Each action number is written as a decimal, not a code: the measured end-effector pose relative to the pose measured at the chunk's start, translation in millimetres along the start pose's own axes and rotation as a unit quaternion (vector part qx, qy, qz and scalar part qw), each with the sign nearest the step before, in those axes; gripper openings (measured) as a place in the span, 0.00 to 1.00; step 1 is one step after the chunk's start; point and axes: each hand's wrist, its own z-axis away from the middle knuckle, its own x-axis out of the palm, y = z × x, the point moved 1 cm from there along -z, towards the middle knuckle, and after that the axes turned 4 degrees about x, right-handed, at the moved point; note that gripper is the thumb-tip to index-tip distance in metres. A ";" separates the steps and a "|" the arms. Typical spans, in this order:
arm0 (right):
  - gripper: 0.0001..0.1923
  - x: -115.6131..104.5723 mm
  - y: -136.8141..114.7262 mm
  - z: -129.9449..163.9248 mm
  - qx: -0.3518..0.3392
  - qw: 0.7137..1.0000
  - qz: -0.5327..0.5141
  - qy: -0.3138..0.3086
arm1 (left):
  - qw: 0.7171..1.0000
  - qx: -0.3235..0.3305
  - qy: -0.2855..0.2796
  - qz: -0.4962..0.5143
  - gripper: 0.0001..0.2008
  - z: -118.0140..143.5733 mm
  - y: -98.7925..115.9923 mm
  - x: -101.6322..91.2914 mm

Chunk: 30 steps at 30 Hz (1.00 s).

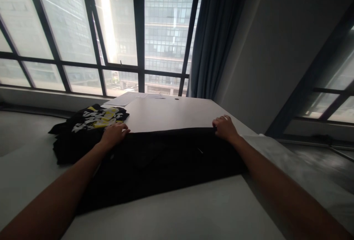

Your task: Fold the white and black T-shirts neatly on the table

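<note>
A black garment (166,166) lies spread across the white table in front of me; its exact kind is hard to make out in the dim light. At its far left corner, the fingers of my left hand (114,134) are closed on the edge. My right hand (225,127) pinches the far right corner the same way. Between the two hands the far edge runs nearly straight. Beside my left hand sits a crumpled black garment (74,142) with a white and yellow print.
The white table (171,112) reaches back towards the windows. Sheets of paper (124,99) lie at its far left, near a round dark hole (176,99). A blue curtain (210,40) hangs behind the table. Whitish plastic sheeting (279,158) is at the right.
</note>
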 end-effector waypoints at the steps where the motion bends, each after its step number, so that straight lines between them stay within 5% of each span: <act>1: 0.12 1.7 -1.2 9.2 -0.014 1.000 -0.009 -0.023 | 1.000 0.024 0.004 0.009 0.16 1.4 4.7 -4.6; 3: 0.12 6.7 -3.8 25.2 -0.027 0.998 -0.024 -0.058 | 0.992 0.090 -0.054 0.069 0.17 6.3 16.4 -12.3; 6: 0.13 16.1 -4.1 41.5 -0.002 0.997 -0.031 -0.071 | 0.938 0.185 -0.235 0.173 0.21 17.7 36.1 -14.6; 8: 0.14 22.3 -2.4 48.0 0.024 0.997 -0.030 -0.062 | 0.911 0.220 -0.291 0.192 0.20 23.3 45.7 -11.8; 12: 0.16 31.6 1.9 53.7 0.054 0.996 -0.042 -0.050 | 0.893 0.253 -0.297 0.223 0.10 24.8 46.2 -12.2; 22: 0.18 43.2 13.0 50.9 0.114 0.991 -0.076 -0.005 | 0.897 0.166 -0.193 0.360 0.23 36.5 1.0 -68.8; 26: 0.18 46.0 15.5 51.3 0.119 0.990 -0.079 -0.009 | 0.889 0.099 -0.229 0.384 0.26 42.1 -0.3 -67.6; 30: 0.18 48.0 16.9 51.6 0.109 0.991 -0.073 -0.033 | 0.900 0.107 -0.230 0.355 0.30 40.2 1.4 -51.8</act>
